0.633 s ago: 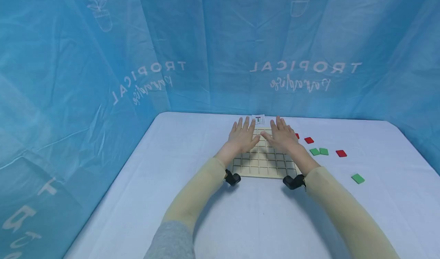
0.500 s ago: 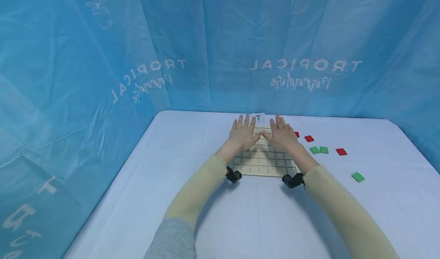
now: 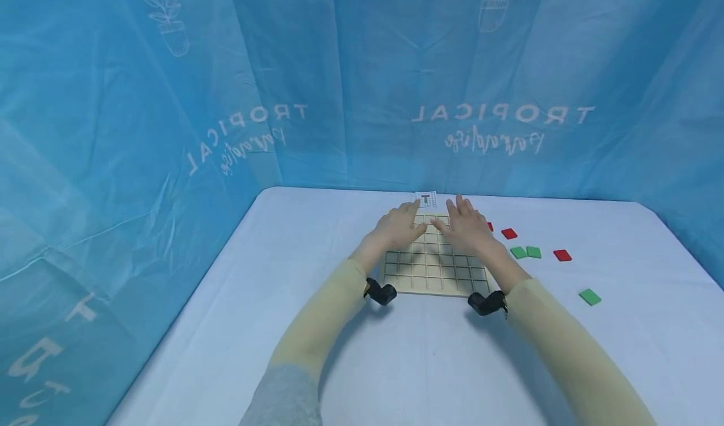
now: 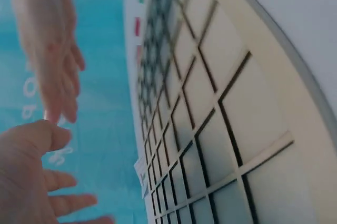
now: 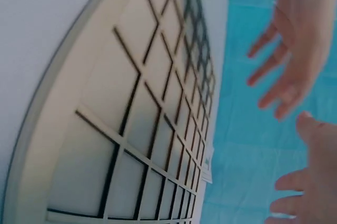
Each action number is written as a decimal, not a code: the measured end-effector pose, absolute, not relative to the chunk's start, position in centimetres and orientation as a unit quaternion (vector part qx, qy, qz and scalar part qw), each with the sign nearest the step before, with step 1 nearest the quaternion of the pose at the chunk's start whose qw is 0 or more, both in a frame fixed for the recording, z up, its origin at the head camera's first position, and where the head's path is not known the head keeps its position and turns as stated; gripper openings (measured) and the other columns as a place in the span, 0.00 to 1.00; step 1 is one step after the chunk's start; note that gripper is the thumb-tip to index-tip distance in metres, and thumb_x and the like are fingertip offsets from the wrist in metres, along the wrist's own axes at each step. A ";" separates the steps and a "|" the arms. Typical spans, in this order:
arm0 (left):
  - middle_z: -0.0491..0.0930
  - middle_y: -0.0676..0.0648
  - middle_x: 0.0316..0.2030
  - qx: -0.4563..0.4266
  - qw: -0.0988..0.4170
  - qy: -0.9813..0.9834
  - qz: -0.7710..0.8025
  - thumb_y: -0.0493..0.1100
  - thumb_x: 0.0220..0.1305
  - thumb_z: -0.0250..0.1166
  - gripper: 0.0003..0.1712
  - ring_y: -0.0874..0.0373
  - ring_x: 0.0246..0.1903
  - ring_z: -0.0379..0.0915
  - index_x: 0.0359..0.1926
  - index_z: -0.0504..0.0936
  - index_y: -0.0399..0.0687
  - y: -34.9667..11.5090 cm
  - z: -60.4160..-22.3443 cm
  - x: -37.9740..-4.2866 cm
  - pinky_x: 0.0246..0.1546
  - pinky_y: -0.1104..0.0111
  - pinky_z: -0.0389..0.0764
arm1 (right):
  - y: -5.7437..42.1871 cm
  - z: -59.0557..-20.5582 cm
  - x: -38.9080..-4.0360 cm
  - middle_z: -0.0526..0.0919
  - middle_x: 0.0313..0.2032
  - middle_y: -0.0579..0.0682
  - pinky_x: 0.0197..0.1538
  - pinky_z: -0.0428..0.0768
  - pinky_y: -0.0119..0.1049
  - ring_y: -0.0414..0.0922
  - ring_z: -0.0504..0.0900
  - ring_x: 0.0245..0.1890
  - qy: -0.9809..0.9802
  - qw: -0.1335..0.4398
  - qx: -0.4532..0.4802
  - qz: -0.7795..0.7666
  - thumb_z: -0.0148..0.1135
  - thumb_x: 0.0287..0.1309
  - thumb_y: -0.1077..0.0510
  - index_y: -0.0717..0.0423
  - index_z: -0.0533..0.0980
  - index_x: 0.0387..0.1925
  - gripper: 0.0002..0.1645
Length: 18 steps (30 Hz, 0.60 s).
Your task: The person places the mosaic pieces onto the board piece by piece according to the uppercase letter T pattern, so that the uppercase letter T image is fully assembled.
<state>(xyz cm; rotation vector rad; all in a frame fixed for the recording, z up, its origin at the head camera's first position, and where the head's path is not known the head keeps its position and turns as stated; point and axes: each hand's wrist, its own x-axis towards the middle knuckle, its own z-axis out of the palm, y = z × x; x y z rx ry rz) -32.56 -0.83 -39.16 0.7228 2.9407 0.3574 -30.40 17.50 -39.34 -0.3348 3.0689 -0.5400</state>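
Observation:
Both hands hover over a pale wooden grid board (image 3: 434, 269) marked into square cells. My left hand (image 3: 397, 227) is above the board's left side, its fingers a little bent and holding nothing. Over the right side is my right hand (image 3: 466, 228), fingers spread and also holding nothing. The two thumbs point toward each other with a small gap. In the left wrist view, a gap separates the left hand (image 4: 31, 171) from the board (image 4: 247, 124). The right wrist view likewise has the right hand (image 5: 310, 176) apart from the board (image 5: 131, 108). Part of the board is hidden beneath the hands.
Behind the board lies a small printed grid card (image 3: 427, 199). To the right are red tiles (image 3: 509, 233) (image 3: 562, 255) and green tiles (image 3: 518, 252) (image 3: 590, 297) on the white tablecloth (image 3: 441, 363). A blue curtain (image 3: 362, 87) hangs along the back and left.
The left hand's fingers have gone from straight to slightly bent, and its wrist has shifted a little left. The right hand stays nearly in place. The whole head view has tilted slightly.

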 end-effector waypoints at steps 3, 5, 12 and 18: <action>0.59 0.43 0.68 0.250 0.055 0.942 0.215 0.50 0.70 0.51 0.33 0.49 0.67 0.53 0.71 0.57 0.44 -2.4 -39.3 -32.6 0.66 0.57 0.59 | 18.0 -39.1 -30.5 0.48 0.69 0.69 0.65 0.49 0.64 0.65 0.46 0.68 0.968 -0.038 -0.112 -0.223 0.43 0.68 0.38 0.69 0.51 0.69 0.45; 0.60 0.43 0.67 0.248 0.059 0.930 0.264 0.47 0.69 0.53 0.31 0.50 0.67 0.52 0.70 0.60 0.43 -3.5 -39.7 -32.6 0.67 0.59 0.57 | 18.5 -38.7 -30.5 0.53 0.67 0.69 0.65 0.52 0.64 0.66 0.50 0.67 0.955 -0.065 -0.113 -0.266 0.47 0.67 0.41 0.70 0.54 0.68 0.42; 0.62 0.39 0.65 0.196 0.065 0.922 0.327 0.40 0.65 0.57 0.33 0.45 0.62 0.62 0.69 0.60 0.40 -7.1 -42.3 -32.8 0.61 0.58 0.67 | 20.8 -37.2 -29.6 0.61 0.64 0.67 0.61 0.65 0.60 0.63 0.60 0.63 0.921 -0.103 -0.093 -0.364 0.52 0.66 0.45 0.67 0.59 0.66 0.38; 0.63 0.39 0.65 0.177 0.068 0.915 0.355 0.39 0.62 0.58 0.35 0.46 0.63 0.61 0.69 0.60 0.40 -7.9 -44.1 -32.6 0.62 0.59 0.65 | 23.4 -36.6 -28.7 0.67 0.62 0.62 0.64 0.64 0.54 0.59 0.64 0.62 0.886 -0.140 -0.059 -0.439 0.53 0.65 0.42 0.63 0.63 0.65 0.37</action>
